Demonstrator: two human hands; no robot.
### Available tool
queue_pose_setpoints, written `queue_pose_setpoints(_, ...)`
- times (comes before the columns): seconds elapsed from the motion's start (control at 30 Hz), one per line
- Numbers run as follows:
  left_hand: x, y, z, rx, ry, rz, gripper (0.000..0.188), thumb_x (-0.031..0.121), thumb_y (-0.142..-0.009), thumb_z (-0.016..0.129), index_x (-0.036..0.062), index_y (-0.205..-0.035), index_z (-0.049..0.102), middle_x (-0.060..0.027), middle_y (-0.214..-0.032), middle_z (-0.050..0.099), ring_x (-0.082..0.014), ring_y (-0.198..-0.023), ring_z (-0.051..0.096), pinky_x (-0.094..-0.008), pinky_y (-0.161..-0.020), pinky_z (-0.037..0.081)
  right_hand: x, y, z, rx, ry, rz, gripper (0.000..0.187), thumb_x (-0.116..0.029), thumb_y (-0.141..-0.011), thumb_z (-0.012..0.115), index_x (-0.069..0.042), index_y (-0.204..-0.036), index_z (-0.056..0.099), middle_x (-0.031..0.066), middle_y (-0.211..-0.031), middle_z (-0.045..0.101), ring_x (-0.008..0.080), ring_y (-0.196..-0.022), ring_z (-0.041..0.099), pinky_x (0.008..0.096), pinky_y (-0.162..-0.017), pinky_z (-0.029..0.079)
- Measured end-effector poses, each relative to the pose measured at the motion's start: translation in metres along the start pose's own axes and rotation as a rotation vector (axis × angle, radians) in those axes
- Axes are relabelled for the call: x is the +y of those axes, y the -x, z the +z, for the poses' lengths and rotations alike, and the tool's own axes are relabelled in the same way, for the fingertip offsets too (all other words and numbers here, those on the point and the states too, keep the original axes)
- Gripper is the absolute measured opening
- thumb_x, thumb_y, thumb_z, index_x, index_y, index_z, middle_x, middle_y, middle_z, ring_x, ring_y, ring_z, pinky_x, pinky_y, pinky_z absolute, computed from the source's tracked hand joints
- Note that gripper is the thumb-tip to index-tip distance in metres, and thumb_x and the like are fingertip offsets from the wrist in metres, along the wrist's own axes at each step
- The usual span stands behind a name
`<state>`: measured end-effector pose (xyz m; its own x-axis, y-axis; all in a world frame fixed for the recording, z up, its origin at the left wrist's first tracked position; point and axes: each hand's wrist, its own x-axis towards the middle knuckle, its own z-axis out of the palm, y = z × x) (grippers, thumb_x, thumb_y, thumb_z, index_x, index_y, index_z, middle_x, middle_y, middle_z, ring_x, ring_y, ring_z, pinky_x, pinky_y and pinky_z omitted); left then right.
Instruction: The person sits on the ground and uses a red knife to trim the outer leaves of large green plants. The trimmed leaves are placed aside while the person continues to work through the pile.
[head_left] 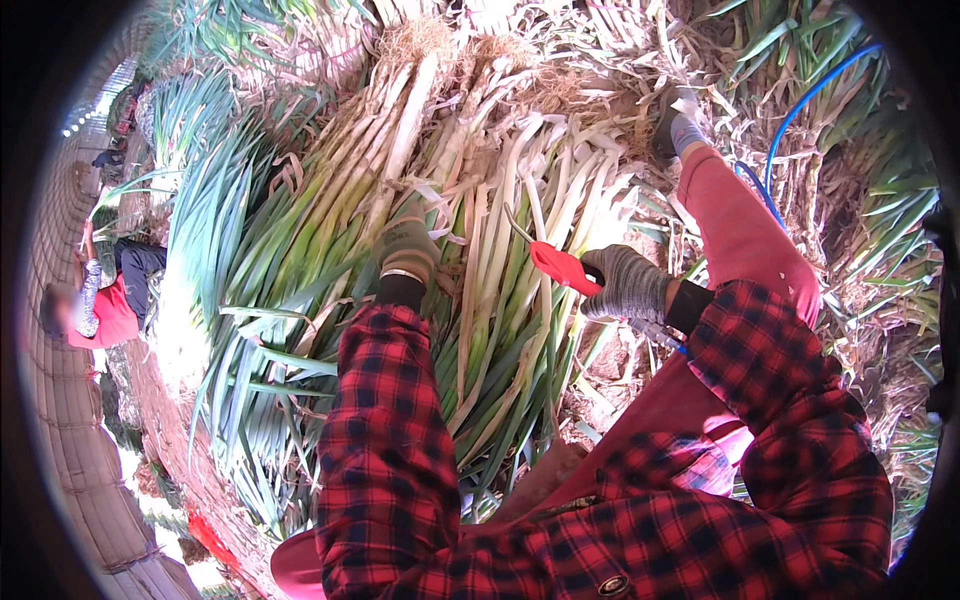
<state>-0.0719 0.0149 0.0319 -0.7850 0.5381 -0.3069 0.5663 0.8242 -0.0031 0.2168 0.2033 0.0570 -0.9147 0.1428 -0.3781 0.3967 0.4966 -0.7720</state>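
Observation:
Long green onions (500, 270) lie in a thick layer in front of me, with white stalks and green leaves. My left hand (408, 250), in a greenish-grey glove, is closed on stalks in the middle of the pile; its fingertips are partly hidden among them. My right hand (628, 283), in a grey knitted glove, grips a red air blow gun (560, 267). A thin bent nozzle sticks out of the gun's front, over the stalks. Behind the right hand, a metal and blue fitting shows by the wrist.
Root ends of a bundle (415, 42) point away from me. A blue hose (775, 150) curves at the far right past my leg (735, 215). More onions and dry peelings (690, 40) cover the ground. Another person (105, 305) sits at far left.

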Motion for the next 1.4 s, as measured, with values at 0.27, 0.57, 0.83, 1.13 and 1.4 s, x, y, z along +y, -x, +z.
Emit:
queue_pose_setpoints(0.27,0.015,0.054,-0.031,0.059,-0.258,0.044,0.054,0.035,-0.079,0.075,0.0161,-0.128,0.06,-0.0159,-0.131,0.057,-0.0342,-0.117,0.059,-0.0489,-0.09,0.052,-0.001,0.007,0.001,0.033,0.004,-0.031,0.042,-0.022,-0.064,0.076,0.001,-0.097,0.066,0.0139,-0.069,0.063,0.0221,-0.062,0.06,0.0357,-0.066,0.049)
queue_pose_setpoints(0.57,0.022,-0.013,-0.012,0.159,-0.162,0.013,0.065,0.03,-0.075,0.079,0.0114,-0.132,0.053,-0.0189,-0.131,0.057,-0.0399,-0.118,0.057,-0.0493,-0.097,0.05,-0.014,0.008,-0.001,0.002,-0.091,-0.034,0.051,-0.026,-0.061,0.08,0.003,-0.102,0.068,0.0206,-0.086,0.069,0.0334,-0.084,0.069,0.0391,-0.079,0.052)
queue_pose_setpoints(0.83,0.004,0.022,-0.027,-0.003,-0.028,0.037,0.056,0.024,-0.07,0.074,0.0058,-0.121,0.06,-0.025,-0.118,0.065,-0.0397,-0.109,0.064,-0.0448,-0.093,0.052,-0.016,0.013,-0.013,0.049,-0.052,-0.04,0.045,-0.026,-0.063,0.08,0.002,-0.096,0.067,0.0204,-0.083,0.067,0.0325,-0.078,0.068,0.0392,-0.075,0.051)
queue_pose_setpoints(1.13,0.022,0.15,0.011,0.102,0.126,0.1,0.073,0.036,-0.065,0.085,0.0023,-0.121,0.053,-0.0244,-0.115,0.061,-0.0408,-0.106,0.061,-0.0491,-0.089,0.051,-0.002,0.02,-0.001,0.109,-0.106,-0.123,0.046,-0.021,-0.066,0.078,0.003,-0.103,0.064,0.0131,-0.075,0.066,0.0188,-0.067,0.06,0.0349,-0.069,0.05)
queue_pose_setpoints(1.4,0.003,0.162,0.072,0.248,0.431,0.091,0.054,0.026,-0.074,0.077,0.0073,-0.121,0.058,-0.0226,-0.117,0.061,-0.0435,-0.109,0.056,-0.0498,-0.094,0.048,-0.035,0.045,0.044,-0.282,0.225,-0.012,0.047,-0.026,-0.063,0.079,-0.007,-0.106,0.071,0.0171,-0.085,0.071,0.0308,-0.086,0.07,0.0406,-0.081,0.053)
